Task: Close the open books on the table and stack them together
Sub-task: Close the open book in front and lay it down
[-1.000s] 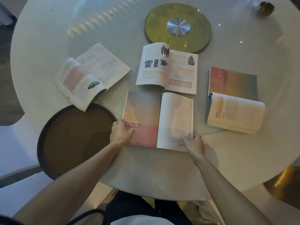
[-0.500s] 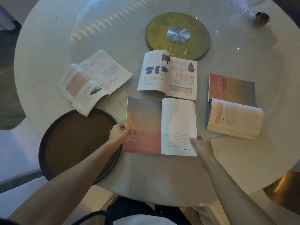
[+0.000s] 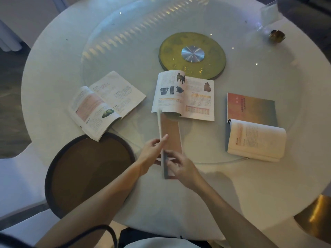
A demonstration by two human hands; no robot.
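Note:
The near book (image 3: 170, 138), with an orange-pink cover, stands almost closed on its spine, raised off the round white table (image 3: 232, 194). My left hand (image 3: 152, 149) presses on its left side and my right hand (image 3: 180, 165) grips its near right edge. Three more books lie open beyond it: one at the left (image 3: 105, 104), one in the middle (image 3: 186, 97) with pictures of bronze vessels, and one at the right (image 3: 254, 127) with its cover folded back.
A golden disc with a silver hub (image 3: 192, 54) sits at the centre of the glass turntable. A dark round tray (image 3: 89, 169) overhangs the table's near left edge. A small brass object (image 3: 277, 35) and a clear stand are at the far right.
The near book lay flat and open under both hands. Both hands have folded its two halves together and lifted it upright, and my view has shifted back.

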